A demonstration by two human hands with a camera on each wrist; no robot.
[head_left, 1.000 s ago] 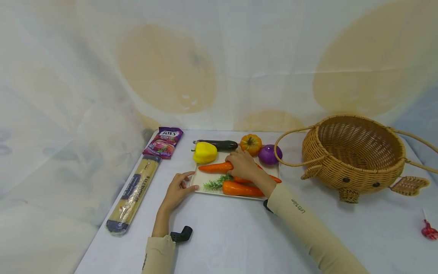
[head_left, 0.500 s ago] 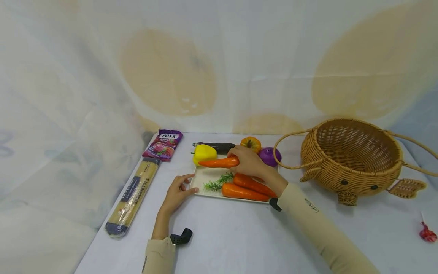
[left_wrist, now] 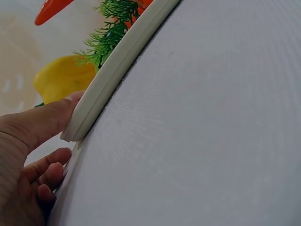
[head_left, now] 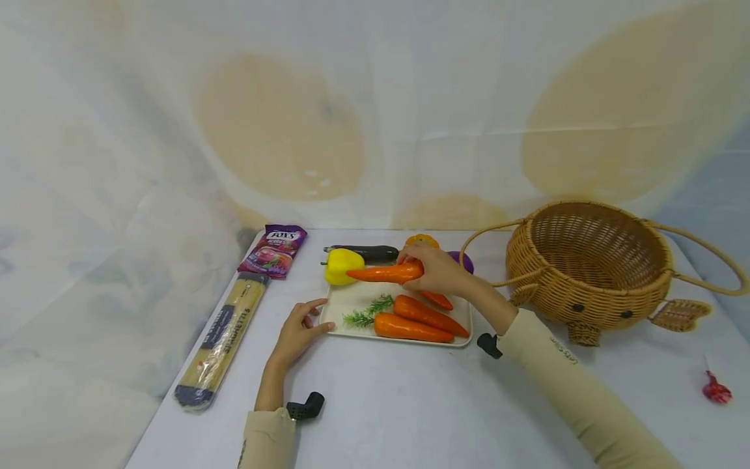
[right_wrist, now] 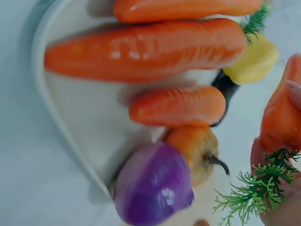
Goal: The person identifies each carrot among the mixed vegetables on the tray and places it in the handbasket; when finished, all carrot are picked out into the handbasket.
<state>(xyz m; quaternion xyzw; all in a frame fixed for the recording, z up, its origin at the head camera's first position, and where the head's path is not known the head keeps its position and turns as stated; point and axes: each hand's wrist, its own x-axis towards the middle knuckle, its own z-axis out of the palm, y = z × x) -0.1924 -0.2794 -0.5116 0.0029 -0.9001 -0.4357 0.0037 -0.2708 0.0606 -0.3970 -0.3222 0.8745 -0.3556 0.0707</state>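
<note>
My right hand (head_left: 436, 268) pinches an orange carrot (head_left: 381, 273) above the back of the white tray (head_left: 351, 299). Its pointed tip faces left; in the right wrist view green leaves (right_wrist: 254, 188) show by the fingers. My left hand (head_left: 295, 329) holds the tray's near left corner, thumb over the rim and other fingers curled beside it. On the tray lie two large carrots (head_left: 413, 327) and a smaller carrot (right_wrist: 178, 106). Behind it are a yellow bell pepper (head_left: 343, 267), a dark eggplant (head_left: 375, 253), a small pumpkin (right_wrist: 190, 150) and a purple onion (right_wrist: 153, 183), partly hidden by my right hand in the head view.
A wicker basket (head_left: 533, 280) with a pig face and loop handles stands to the right. A wrapped red lollipop (head_left: 716, 389) lies at the far right. On the left are a spaghetti pack (head_left: 222, 342) and a purple FOX'S candy bag (head_left: 273, 251).
My right hand has lifted the carrot from the tray and drawn it rightward, uncovering the other carrots. The left hand stays at the tray's corner.
</note>
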